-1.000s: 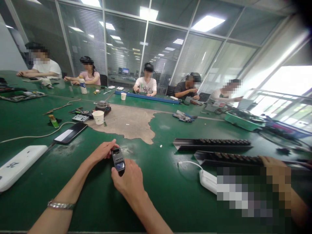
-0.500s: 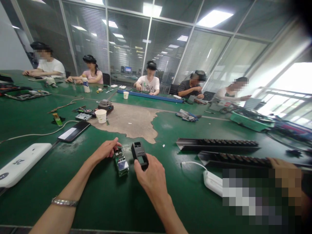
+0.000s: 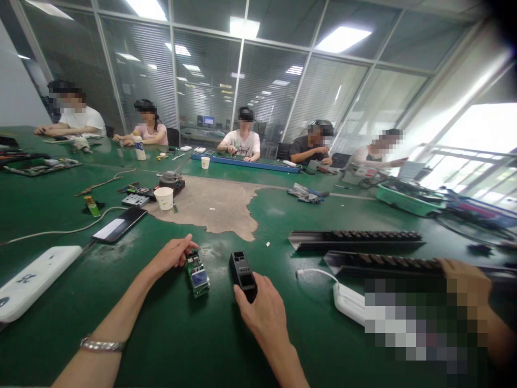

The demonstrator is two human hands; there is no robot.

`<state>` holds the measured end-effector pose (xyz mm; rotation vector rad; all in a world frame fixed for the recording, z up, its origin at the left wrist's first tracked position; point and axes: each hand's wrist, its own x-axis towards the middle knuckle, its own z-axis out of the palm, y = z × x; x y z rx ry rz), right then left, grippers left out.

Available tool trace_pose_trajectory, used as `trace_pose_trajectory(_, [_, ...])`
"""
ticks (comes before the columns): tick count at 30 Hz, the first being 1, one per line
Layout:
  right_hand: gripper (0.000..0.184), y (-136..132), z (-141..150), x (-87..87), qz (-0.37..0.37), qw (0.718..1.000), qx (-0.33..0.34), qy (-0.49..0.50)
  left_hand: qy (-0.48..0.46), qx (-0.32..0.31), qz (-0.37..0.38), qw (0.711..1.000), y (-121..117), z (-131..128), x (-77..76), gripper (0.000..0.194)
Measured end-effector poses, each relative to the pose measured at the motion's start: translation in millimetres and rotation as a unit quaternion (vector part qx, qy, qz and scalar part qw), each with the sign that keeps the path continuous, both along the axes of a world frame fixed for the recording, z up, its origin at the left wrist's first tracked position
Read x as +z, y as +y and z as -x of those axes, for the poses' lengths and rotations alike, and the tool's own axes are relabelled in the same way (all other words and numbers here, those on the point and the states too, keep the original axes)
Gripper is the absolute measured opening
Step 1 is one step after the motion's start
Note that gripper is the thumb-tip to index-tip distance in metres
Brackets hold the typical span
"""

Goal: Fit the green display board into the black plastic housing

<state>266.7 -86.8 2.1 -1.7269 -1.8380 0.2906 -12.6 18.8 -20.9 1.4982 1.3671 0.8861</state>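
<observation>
My left hand [image 3: 173,255] is at the far left end of a small green circuit board [image 3: 198,276], its fingers bent and closed at that end; the exact contact is partly hidden. The board carries a little screen and several components. In my right hand [image 3: 264,304] is a black plastic case [image 3: 243,273], gripped at its near end between thumb and fingers. Openings show at both ends of the case, with a row of small marks or holes between them. A gap of green table separates case and board.
A phone [image 3: 120,224] and a white power bank [image 3: 38,283] lie to the left, a paper cup [image 3: 163,198] beyond. On the right are black rails [image 3: 359,237], a white device [image 3: 349,304] and another person's hand [image 3: 464,275]. Several people sit across the table [image 3: 161,345].
My right hand has shifted the black case to the right, away from the circuit board. My left hand stays at the board. The view has tilted slightly.
</observation>
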Motion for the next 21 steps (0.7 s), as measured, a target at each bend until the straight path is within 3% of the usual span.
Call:
trace_pose_trajectory(6, [0.024, -5, 31, 23.8, -0.028, 0.982, 0.096, 0.162, 0.001, 0.007, 0.0, 1.0, 2, 0, -0.6, 0.069])
trace_pose_trajectory(12, [0.021, 0, 69, 33.9, -0.044, 0.984, 0.124, 0.121, -0.006, 0.003, -0.015, 1.0, -4, -2, 2.3, 0.066])
trace_pose_trajectory(21, [0.029, 5, 87, 27.6, -0.018, 0.994, 0.106, 0.029, -0.035, 0.03, 0.011, 0.999, -1, 0, 1.6, 0.072])
